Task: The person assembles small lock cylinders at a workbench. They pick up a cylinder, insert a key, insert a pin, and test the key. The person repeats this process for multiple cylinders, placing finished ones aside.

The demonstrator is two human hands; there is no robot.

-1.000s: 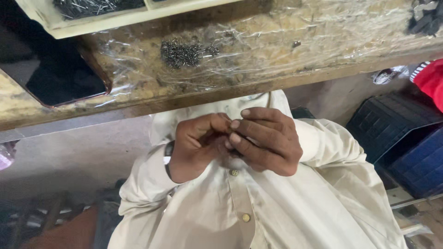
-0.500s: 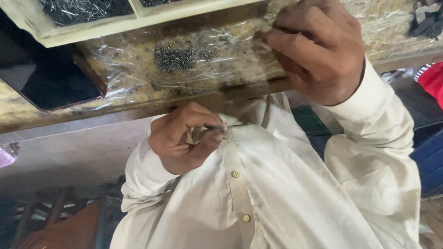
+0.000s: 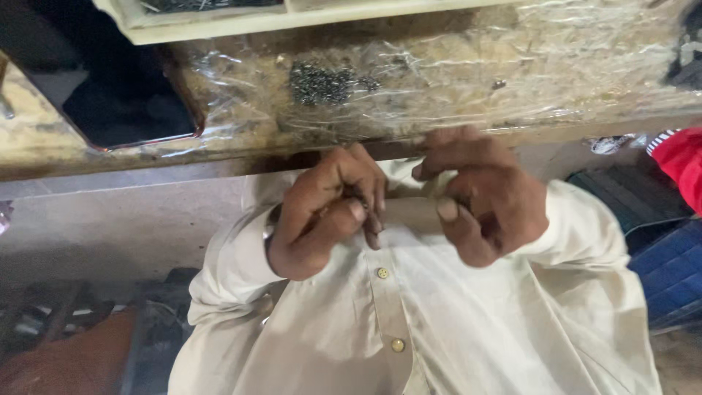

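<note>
My left hand (image 3: 325,216) is curled in front of my chest, thumb and fingers pinched on a small dark metal piece (image 3: 371,219). Close to its right, my right hand (image 3: 479,201) is just below the bench edge with its fingers bent in and thumb sticking down; I cannot make out anything inside it. The two hands are a few centimetres apart, over my cream buttoned shirt (image 3: 409,322). Above them, a small heap of dark metal bits (image 3: 325,82) lies on the plastic-wrapped wooden bench (image 3: 512,73).
A dark flat screen device (image 3: 117,102) lies on the bench at left. A cream tray (image 3: 219,22) with dark parts runs along the top. Blue crates (image 3: 669,263) and a red cloth (image 3: 680,164) are at right, dark clutter on the floor at lower left.
My right hand was up at the bench edge near the heap and has come back down beside my left hand. The left hand has risen slightly toward the bench.
</note>
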